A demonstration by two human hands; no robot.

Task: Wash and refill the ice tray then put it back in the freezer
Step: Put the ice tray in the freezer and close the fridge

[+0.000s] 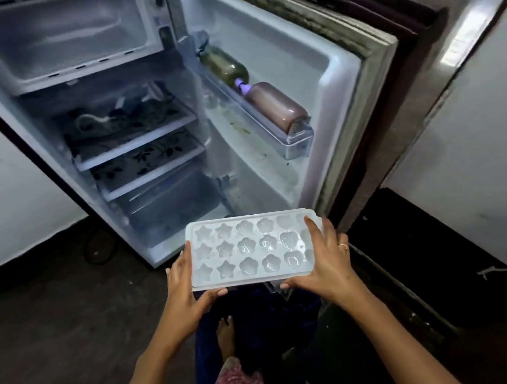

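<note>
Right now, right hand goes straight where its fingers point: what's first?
Likely the lower inner lining of the open fridge door; depth unclear. The right hand grips the ice tray.

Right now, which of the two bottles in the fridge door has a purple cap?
The brown plastic bottle, the one nearer you; the green plastic bottle shows no purple.

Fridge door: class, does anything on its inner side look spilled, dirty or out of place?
Yes. The door's white inner lining carries brownish smears and specks below the bottle shelf, like dried drips. Nothing else stands out.
</note>
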